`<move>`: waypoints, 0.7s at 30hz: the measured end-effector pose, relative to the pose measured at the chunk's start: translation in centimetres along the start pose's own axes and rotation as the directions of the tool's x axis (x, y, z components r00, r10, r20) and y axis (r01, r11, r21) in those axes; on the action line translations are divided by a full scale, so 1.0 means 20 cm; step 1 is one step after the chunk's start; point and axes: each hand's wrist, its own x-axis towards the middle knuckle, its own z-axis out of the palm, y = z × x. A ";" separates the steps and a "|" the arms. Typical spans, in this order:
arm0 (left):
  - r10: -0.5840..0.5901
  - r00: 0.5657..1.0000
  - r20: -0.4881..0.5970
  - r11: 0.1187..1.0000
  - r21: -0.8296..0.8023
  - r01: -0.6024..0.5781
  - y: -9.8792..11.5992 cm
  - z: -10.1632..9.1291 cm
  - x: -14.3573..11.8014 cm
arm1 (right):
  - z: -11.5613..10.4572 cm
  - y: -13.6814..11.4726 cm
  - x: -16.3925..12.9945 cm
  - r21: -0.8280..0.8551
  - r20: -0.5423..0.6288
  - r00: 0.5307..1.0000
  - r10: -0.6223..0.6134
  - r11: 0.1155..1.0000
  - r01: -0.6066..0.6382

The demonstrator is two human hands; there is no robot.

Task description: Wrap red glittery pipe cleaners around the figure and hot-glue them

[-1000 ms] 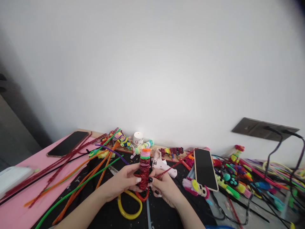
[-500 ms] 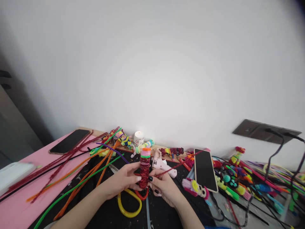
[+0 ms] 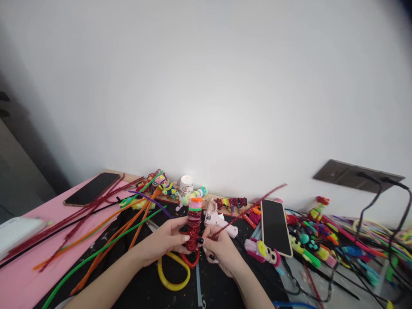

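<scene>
My left hand grips an upright roll wound with glittery red pipe cleaner, topped with green, pink and orange rings. My right hand pinches the red pipe cleaner strand close to the roll; the strand's free end rises up and to the right, above the phone. Both hands hover just above the black mat. A yellow loop and a red loop lie under the hands.
A white glue gun lies behind the roll. Phones rest at right and far left. Long orange, green and red pipe cleaners fan left. Small coloured figures and cables crowd the right; a wall socket holds plugs.
The free end of the red strand has swung upward to the right. The roll and both hands shifted slightly; the camera view moved a little.
</scene>
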 end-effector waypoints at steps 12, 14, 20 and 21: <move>-0.030 1.000 -0.009 0.999 -0.027 0.030 -0.02 0.00 0.01 | -0.01 0.00 0.00 0.017 0.013 0.999 0.043 0.999 -0.044; -0.031 0.999 -0.022 0.999 -0.020 0.031 -0.02 -0.01 0.01 | -0.01 0.00 0.00 0.002 -0.001 0.999 0.041 0.999 -0.041; -0.015 0.998 -0.054 0.999 0.048 0.017 -0.03 -0.02 0.01 | 0.00 0.01 0.00 -0.025 -0.047 0.999 0.015 1.000 -0.016; -0.011 0.999 -0.053 0.998 0.061 0.015 -0.03 -0.02 0.01 | 0.00 0.01 0.01 -0.040 -0.066 0.998 0.009 0.999 -0.011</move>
